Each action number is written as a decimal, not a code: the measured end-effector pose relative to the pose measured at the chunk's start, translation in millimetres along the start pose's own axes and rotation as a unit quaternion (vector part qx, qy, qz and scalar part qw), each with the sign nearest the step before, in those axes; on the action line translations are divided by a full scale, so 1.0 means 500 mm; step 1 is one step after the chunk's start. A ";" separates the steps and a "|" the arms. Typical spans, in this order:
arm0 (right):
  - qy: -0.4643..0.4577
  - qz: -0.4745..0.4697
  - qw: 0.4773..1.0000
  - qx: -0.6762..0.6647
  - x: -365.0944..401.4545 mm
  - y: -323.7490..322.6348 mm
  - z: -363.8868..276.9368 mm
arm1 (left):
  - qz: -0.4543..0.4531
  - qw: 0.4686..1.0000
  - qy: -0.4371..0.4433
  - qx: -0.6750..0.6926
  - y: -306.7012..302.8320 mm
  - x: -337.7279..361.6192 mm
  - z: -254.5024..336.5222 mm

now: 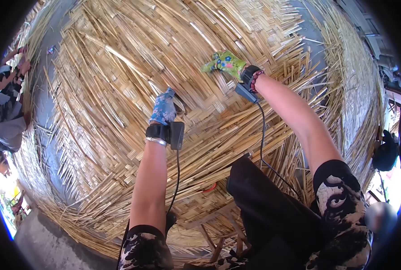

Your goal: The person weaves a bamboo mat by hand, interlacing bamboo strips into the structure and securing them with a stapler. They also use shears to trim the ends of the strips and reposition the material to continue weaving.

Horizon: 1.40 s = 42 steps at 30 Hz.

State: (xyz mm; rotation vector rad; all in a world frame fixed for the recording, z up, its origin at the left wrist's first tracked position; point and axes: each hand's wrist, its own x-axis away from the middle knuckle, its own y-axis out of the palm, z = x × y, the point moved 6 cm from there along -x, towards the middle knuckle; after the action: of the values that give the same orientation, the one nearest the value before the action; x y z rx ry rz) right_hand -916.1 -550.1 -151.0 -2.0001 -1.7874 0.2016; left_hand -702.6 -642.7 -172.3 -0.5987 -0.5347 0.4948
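Note:
A large mat of woven flat strips spreads over the ground below me, its loose strips fanning out at the edges. My left hand, in a blue flowered glove, rests on the mat near the centre with its fingers pointing up and partly hidden. To the right, my right hand, in a green flowered glove, reaches leftward over the strips; its fingers look together, and what they may hold is too small to make out. Long loose strips lie across the mat just below both hands.
Wooden stool legs show at the bottom, beside my dark-clad knee. A person sits at the far left edge. Bundled strips line the right side. Grey concrete shows at lower left. Cables run from both wrist devices.

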 end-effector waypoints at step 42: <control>0.106 -0.067 0.967 -0.223 -0.041 0.021 0.121 | -0.032 0.966 0.151 -0.208 -0.048 0.020 0.085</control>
State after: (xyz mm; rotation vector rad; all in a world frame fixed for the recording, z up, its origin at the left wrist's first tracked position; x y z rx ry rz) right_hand -933.6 -556.6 -212.8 -2.0788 -1.9416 -0.4821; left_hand -713.9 -637.7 -124.1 -1.0370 -0.3660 0.2203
